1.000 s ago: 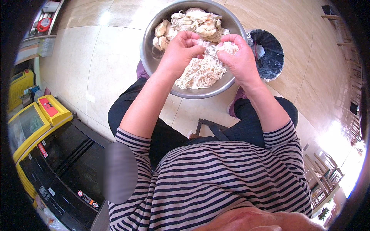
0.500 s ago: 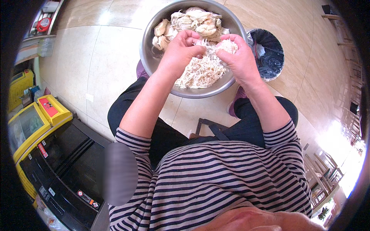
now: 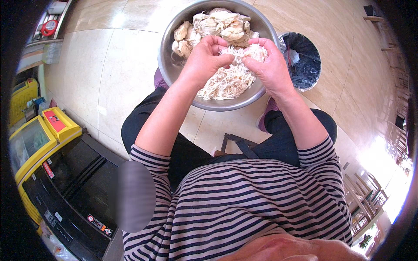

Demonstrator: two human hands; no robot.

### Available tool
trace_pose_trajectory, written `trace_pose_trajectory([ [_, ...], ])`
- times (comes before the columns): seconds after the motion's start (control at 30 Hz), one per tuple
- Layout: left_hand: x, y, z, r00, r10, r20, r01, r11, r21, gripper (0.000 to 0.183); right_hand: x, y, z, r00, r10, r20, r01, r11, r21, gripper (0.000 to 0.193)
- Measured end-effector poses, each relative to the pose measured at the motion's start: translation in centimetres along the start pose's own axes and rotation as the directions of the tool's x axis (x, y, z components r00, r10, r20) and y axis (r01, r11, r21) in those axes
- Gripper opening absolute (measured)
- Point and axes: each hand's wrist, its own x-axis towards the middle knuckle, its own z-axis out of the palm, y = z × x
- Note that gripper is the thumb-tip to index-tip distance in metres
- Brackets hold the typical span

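Two hands: both over the steel bowl (image 3: 167, 65), close together.
Left hand (image 3: 204, 56): fingers curled, pinching shredded chicken (image 3: 226, 80).
Right hand (image 3: 270, 65): fingers closed on the same clump of shreds.
Whole chicken pieces (image 3: 217, 24): heaped at the bowl's far side.
Bin (image 3: 305, 61): dark-lined, just right of the bowl.

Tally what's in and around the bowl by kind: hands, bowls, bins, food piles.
Hands: 2, left hand and right hand, both pinching shredded white meat
Metal bowl: 1
Food piles in the bowl: 2, whole pieces at the far side and shredded pile at the near side
Black-lined bin: 1
Total: 6
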Motion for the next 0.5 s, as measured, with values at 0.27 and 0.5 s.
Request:
trace_pose_trajectory([
  [0.27, 0.23, -0.18, -0.4, 1.0, 0.011, -0.02, -0.011, 0.999, 0.041, 0.033, -0.11, -0.26, 0.02, 1.0, 0.023, -0.02, -0.023, 1.0, -0.012, 0.036],
  [0.5, 0.01, -0.36, -0.04, 0.999, 0.033, 0.022, -0.033, 0.999, -0.023, 0.033, -0.37, -0.54, -0.02, 0.999, -0.049, 0.0, 0.048, 0.989, -0.138, 0.035],
])
